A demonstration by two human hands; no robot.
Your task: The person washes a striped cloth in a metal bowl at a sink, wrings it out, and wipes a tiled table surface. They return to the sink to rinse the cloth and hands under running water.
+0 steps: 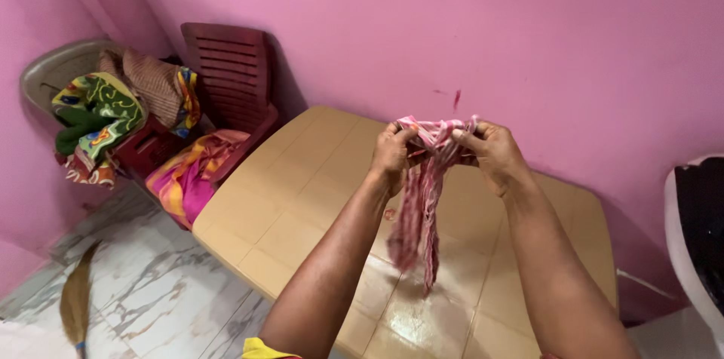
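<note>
While the pink wall (422,19) fills everything from 10 to 2 o'clock, the beige plastic table (302,200) takes up the middle of the view, glossy toward 6 o'clock. Over at 9 o'clock two chairs, a maroon one (237,65) and a grey one (53,69), are buried under a pile of colourful clothes (113,114), with a bright pink-and-yellow cloth (188,174) spilling toward the marble floor (151,291). A broom (75,302) lies at 8 o'clock, and a white chair (682,238) pokes in at 3.

The thing being handled is a pink-and-white checked cloth (422,200), held up above the table just past centre toward 1 o'clock, its lower end dangling free and looking clear of the tabletop. The left hand (392,155) and right hand (490,149) both have their fingers curled tight around the bunched top edge, close together.

My take: to do this bit well, I'd keep both pinches firm, slide the hands apart along the edge to find the corners, and keep the tail off the shiny patch, which might be wet.
</note>
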